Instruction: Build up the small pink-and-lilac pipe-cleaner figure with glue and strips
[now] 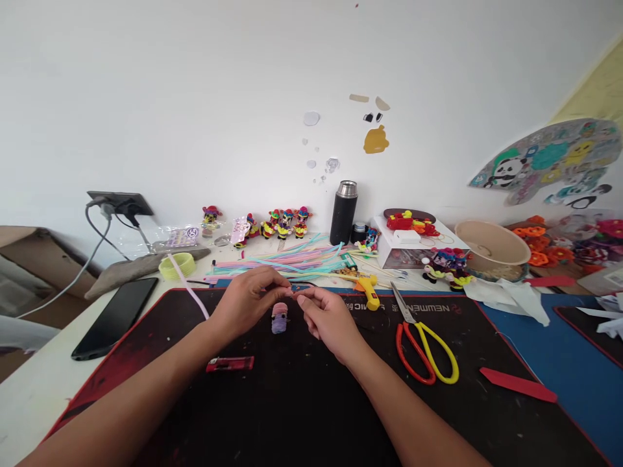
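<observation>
Both hands meet above the dark mat point(292, 402), fingertips nearly touching. My left hand point(250, 299) pinches one part of a thin pinkish strand point(293, 293), and my right hand point(327, 318) pinches it from the other side. Just below and between them, a small fuzzy pink and purple piece point(279, 318) stands on the mat. A pale lilac stem point(187, 286) rises slantwise beside my left wrist. The pink lighter point(230, 364) lies on the mat below my left hand.
Scissors point(409, 318) with red and yellow handles lie right of my right hand, near a yellow glue gun point(368, 292). Behind are pastel stems point(277, 264), a black bottle point(343, 213) and small figures point(287, 222). A phone point(115, 318) lies left.
</observation>
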Motion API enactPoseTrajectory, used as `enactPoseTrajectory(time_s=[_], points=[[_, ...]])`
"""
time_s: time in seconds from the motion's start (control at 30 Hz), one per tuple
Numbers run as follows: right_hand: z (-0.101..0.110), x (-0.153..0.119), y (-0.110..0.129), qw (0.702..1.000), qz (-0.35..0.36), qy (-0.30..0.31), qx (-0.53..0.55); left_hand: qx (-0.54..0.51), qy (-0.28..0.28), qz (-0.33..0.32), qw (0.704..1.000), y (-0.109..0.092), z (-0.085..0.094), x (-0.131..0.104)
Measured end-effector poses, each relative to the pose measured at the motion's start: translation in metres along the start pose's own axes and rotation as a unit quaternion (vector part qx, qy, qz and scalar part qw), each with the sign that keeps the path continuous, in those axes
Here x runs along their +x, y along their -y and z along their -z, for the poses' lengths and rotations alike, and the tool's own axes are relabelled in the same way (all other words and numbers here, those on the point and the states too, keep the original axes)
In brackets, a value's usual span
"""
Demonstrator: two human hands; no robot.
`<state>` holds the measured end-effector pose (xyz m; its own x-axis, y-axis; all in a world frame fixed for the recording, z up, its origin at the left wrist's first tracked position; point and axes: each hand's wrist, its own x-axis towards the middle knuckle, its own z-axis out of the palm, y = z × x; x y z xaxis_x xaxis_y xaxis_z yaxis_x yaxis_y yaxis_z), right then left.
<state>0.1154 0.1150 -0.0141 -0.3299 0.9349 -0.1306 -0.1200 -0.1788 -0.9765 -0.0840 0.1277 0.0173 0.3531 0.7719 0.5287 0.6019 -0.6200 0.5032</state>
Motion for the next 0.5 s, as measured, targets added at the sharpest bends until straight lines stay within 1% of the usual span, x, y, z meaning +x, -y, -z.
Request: enactPoseTrajectory(time_s=[0.17, 0.33, 0.5], points=[[-0.0020, -0.0017, 0.0031, 1.000, 0.002, 0.006, 0.017, 0.026, -0.007, -0.047, 0.999, -0.0038, 0.0017, 0.0005], [-0.0032, -0.0026, 0.0056, 0.999, 0.014, 0.011, 0.032, 0.048, 0.003, -0.091, 0.995, -0.0048, 0.0003, -0.0006], [-0.0040, -0.0046, 0.0082, 0.999, 0.014, 0.014, 0.047, 0.085, 0.009, -0.149, 0.985, -0.0041, -0.0001, -0.0016]])
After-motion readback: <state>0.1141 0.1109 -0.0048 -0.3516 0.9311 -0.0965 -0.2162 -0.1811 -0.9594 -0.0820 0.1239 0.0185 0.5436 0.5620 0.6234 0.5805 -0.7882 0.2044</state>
